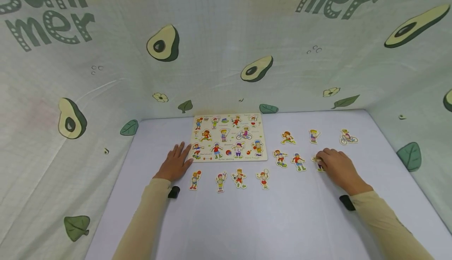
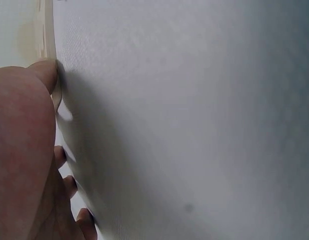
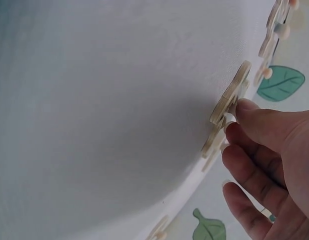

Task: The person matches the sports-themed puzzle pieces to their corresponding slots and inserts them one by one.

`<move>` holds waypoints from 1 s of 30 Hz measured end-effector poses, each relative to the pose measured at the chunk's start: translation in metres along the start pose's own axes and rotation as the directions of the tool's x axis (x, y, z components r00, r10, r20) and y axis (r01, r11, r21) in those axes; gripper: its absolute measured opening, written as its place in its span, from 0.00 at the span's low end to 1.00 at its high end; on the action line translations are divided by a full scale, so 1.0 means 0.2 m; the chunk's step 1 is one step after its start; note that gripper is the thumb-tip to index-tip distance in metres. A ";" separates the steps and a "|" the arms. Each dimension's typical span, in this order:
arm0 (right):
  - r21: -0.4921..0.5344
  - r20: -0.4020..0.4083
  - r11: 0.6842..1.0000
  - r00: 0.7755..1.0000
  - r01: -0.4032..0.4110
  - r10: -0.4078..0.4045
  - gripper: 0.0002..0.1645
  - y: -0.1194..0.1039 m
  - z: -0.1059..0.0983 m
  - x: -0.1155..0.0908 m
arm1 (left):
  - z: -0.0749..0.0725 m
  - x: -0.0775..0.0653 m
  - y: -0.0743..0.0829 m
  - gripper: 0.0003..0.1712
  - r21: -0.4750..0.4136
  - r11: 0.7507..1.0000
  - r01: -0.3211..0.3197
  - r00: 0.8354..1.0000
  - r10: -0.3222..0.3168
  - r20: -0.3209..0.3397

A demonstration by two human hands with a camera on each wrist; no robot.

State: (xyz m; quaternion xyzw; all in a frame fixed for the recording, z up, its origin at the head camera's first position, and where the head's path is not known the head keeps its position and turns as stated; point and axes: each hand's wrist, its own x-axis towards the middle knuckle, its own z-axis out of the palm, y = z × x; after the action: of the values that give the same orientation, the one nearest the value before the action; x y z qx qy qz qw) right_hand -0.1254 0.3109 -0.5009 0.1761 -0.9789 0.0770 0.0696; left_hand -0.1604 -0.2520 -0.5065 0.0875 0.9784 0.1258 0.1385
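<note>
A wooden puzzle board (image 1: 228, 137) printed with children doing sports lies at the back middle of the table in the head view. My left hand (image 1: 174, 162) rests with spread fingers at its left edge, thumb and fingertips touching the rim. To the right of the board, my right hand (image 1: 338, 170) pinches a child-shaped puzzle piece (image 3: 229, 97) between thumb and fingers. The right wrist view shows this wooden piece edge-on; its printed face is mostly covered by the hand in the head view. Left of it lie a roller-skater piece (image 1: 298, 162) and a skateboarder piece (image 1: 280, 158).
A runner piece (image 1: 288, 137), a golfer piece (image 1: 314, 136) and a cyclist piece (image 1: 348, 137) lie in a row farther back. Several more pieces, among them a soccer piece (image 1: 239, 179), lie before the board. A patterned cloth (image 1: 212, 56) hangs behind the white table (image 1: 247, 224).
</note>
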 end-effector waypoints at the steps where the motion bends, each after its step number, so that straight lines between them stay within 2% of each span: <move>1: -0.003 0.000 1.000 1.000 0.002 -0.002 0.09 0.00 0.00 0.00 | 0.00 0.00 0.00 0.40 -0.001 1.000 -0.001 1.000 0.001 0.002; 10: -0.018 0.010 1.000 1.000 -0.006 0.006 0.10 -0.02 -0.04 0.00 | 0.00 -0.01 0.01 0.39 0.009 1.000 0.007 1.000 -0.007 0.008; 19: -0.014 -0.053 0.999 0.998 0.045 -0.045 0.10 -0.04 -0.09 0.05 | -0.01 -0.01 0.02 0.39 0.012 1.000 0.016 1.000 -0.016 0.001; 30: -0.001 -0.045 0.996 0.995 0.085 -0.085 0.10 -0.17 -0.13 0.15 | -0.01 -0.02 0.03 0.39 0.013 1.000 0.014 1.000 -0.014 -0.002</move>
State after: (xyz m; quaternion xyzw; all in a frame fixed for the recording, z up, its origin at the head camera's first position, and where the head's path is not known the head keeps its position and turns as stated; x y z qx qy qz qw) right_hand -0.1379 0.2748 -0.4669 0.2158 -0.9687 0.0784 0.0948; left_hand -0.1573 -0.2478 -0.5017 0.0816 0.9800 0.1185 0.1377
